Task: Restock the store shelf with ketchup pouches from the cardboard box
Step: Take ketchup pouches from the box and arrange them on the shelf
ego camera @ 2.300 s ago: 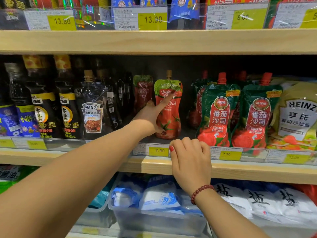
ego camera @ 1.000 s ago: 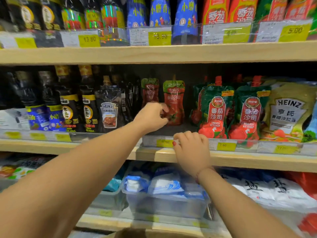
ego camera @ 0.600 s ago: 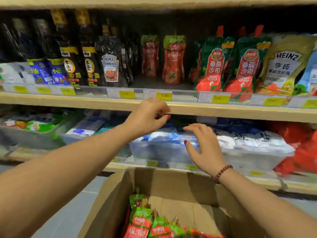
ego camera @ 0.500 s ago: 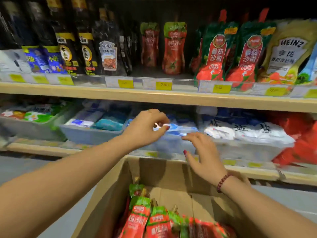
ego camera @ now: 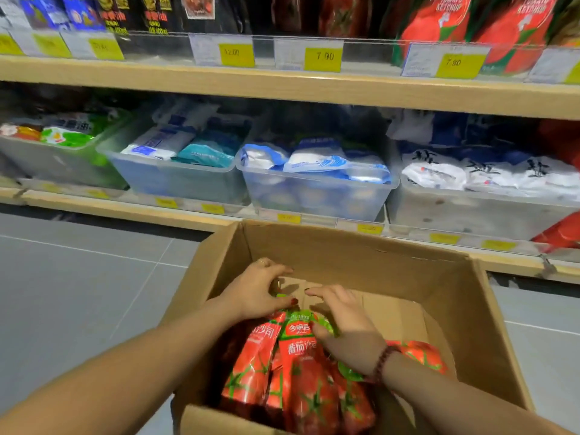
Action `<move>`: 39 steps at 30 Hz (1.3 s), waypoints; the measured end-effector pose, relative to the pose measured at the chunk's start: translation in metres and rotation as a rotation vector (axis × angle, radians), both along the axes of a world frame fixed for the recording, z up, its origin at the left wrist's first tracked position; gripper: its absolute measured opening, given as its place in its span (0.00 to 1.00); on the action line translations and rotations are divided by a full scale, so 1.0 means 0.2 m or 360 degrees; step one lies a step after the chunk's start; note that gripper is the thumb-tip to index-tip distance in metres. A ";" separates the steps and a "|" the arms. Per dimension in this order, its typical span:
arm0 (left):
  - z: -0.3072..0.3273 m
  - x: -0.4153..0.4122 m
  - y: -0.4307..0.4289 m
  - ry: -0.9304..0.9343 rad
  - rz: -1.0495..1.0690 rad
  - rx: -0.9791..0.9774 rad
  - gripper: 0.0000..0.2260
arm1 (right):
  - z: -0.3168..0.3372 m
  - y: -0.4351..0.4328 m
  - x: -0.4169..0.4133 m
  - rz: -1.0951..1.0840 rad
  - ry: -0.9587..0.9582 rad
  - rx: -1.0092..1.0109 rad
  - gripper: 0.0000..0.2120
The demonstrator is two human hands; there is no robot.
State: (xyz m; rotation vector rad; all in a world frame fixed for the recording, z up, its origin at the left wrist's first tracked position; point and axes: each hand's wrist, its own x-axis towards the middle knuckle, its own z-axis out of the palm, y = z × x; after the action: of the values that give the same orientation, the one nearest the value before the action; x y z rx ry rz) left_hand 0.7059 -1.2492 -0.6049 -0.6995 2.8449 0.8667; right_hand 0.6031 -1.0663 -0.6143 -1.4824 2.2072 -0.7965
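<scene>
An open cardboard box (ego camera: 361,246) stands on the floor in front of the shelves. Several red ketchup pouches (ego camera: 301,372) with green tops lie stacked in its near left part. My left hand (ego camera: 257,290) reaches into the box, fingers curled round the spout end of a pouch and thumb pressed on its green top. My right hand (ego camera: 345,328) lies on the neighbouring pouch top with fingers spread forward. Above, the wooden shelf (ego camera: 314,86) carries a 7.90 price tag (ego camera: 323,56); the same red pouches (ego camera: 335,11) behind it are cut off and blurred.
Clear plastic bins (ego camera: 314,196) of white and blue bags fill the lower shelf just behind the box. Bigger tomato ketchup pouches (ego camera: 439,23) stand at the top right, dark sauce bottles (ego camera: 150,14) at the top left. Grey tiled floor (ego camera: 78,293) lies left of the box.
Both hands left the shelf and dropped into the box. The view tilted down from the ketchup shelf to the box. My left hand now closes on a pouch top.
</scene>
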 end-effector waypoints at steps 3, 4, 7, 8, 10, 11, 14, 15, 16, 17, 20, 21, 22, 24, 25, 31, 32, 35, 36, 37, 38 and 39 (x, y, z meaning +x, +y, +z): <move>-0.02 0.01 0.03 -0.0251 0.0087 -0.0153 0.24 | -0.04 -0.01 0.06 0.0055 -0.0156 0.0074 0.26; -0.02 0.02 0.04 -0.0294 0.0115 -0.0198 0.24 | -0.05 -0.01 0.07 0.0075 -0.0211 0.0109 0.27; -0.02 0.02 0.08 -0.0347 0.0045 -0.0282 0.23 | -0.07 -0.03 0.11 0.0071 -0.0477 0.0221 0.30; -0.02 0.01 0.09 -0.0341 0.0027 -0.0258 0.21 | -0.08 -0.04 0.12 0.0045 -0.0588 0.0239 0.31; 0.00 0.01 0.09 -0.0291 0.0044 -0.0159 0.19 | -0.08 -0.05 0.14 0.0013 -0.0745 0.0269 0.34; 0.00 0.01 0.08 -0.0246 0.0067 -0.0098 0.17 | -0.09 -0.06 0.15 0.0006 -0.0778 0.0293 0.35; 0.03 0.04 0.06 -0.0053 0.0148 0.0116 0.13 | -0.10 -0.08 0.15 -0.0038 -0.0853 0.0317 0.36; 0.04 0.05 0.05 0.0013 0.0160 0.0186 0.13 | -0.10 -0.09 0.15 -0.0053 -0.0900 0.0305 0.36; 0.05 0.06 0.04 0.0072 0.0167 0.0233 0.12 | -0.10 -0.10 0.14 -0.0062 -0.0966 0.0290 0.37; 0.07 0.07 0.04 0.0129 0.0179 0.0252 0.12 | -0.09 -0.10 0.14 -0.0060 -0.1051 0.0274 0.38; 0.13 0.07 0.01 0.0300 0.0295 0.0160 0.15 | -0.08 -0.11 0.12 -0.0008 -0.1242 0.0248 0.44; 0.15 0.06 0.00 0.0343 0.0349 0.0118 0.15 | -0.08 -0.12 0.13 0.0001 -0.1252 0.0243 0.46; 0.18 0.04 0.00 0.0372 0.0393 0.0097 0.16 | -0.07 -0.13 0.15 0.0003 -0.1267 0.0225 0.47; 0.23 0.00 0.01 0.0418 0.0431 0.0077 0.18 | -0.06 -0.16 0.19 -0.0042 -0.1323 0.0103 0.45; 0.26 -0.03 0.02 0.0440 0.0434 0.0043 0.18 | -0.05 -0.17 0.21 -0.0114 -0.1320 0.0009 0.42; 0.47 -0.22 0.07 0.0523 0.0301 -0.0318 0.16 | 0.05 -0.22 0.10 -0.0575 -0.0855 -0.0378 0.25; 0.50 -0.26 0.07 0.0517 0.0275 -0.0316 0.18 | 0.07 -0.23 0.08 -0.0605 -0.0882 -0.0438 0.21; 0.57 -0.32 0.05 0.0585 0.0221 -0.0183 0.25 | 0.14 -0.21 -0.01 -0.0567 -0.1045 -0.0586 0.19; 0.60 -0.32 0.04 0.0697 0.0217 -0.0066 0.27 | 0.18 -0.20 -0.04 -0.0544 -0.1083 -0.0625 0.19; 0.62 -0.31 0.03 0.0852 0.0225 0.0063 0.27 | 0.21 -0.18 -0.08 -0.0524 -0.1121 -0.0664 0.19; 0.64 -0.30 0.02 0.1017 0.0249 0.0188 0.27 | 0.24 -0.17 -0.11 -0.0504 -0.1162 -0.0706 0.19; 0.64 -0.28 0.01 0.1146 0.0290 0.0315 0.26 | 0.27 -0.16 -0.15 -0.0485 -0.1200 -0.0750 0.18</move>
State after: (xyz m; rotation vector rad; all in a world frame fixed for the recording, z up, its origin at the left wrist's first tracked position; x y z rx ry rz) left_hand 0.6489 -1.2464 -0.4760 -0.7444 3.2340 1.7024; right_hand 0.5737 -1.0975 -0.5594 -0.7813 1.7223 -1.7288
